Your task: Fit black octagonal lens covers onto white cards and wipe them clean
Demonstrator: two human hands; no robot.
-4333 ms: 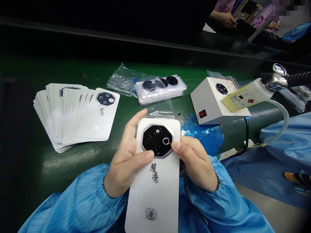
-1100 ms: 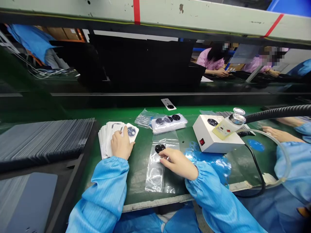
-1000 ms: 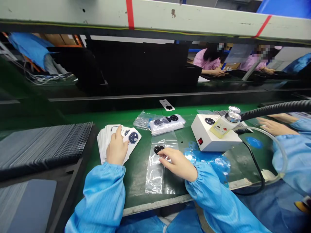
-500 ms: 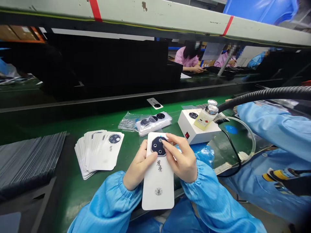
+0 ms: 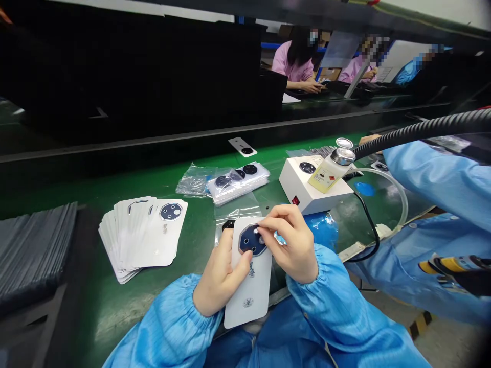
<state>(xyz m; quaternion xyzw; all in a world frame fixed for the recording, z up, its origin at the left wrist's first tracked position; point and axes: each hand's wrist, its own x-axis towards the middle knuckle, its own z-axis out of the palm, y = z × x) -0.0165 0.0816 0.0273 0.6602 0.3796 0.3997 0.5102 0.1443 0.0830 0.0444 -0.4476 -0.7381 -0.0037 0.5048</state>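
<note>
This is an electronics assembly workshop on a factory floor: a long green conveyor-style desk (image 5: 92, 190) is running past, workers in pink smocks (image 5: 295, 59) are bending over a further line, blue anti-static sleeves (image 5: 337, 317) are covering the arms at this station, and stacked white printed cards (image 5: 141, 235) and a small white bench unit (image 5: 307, 186) are sitting on the belt.
</note>
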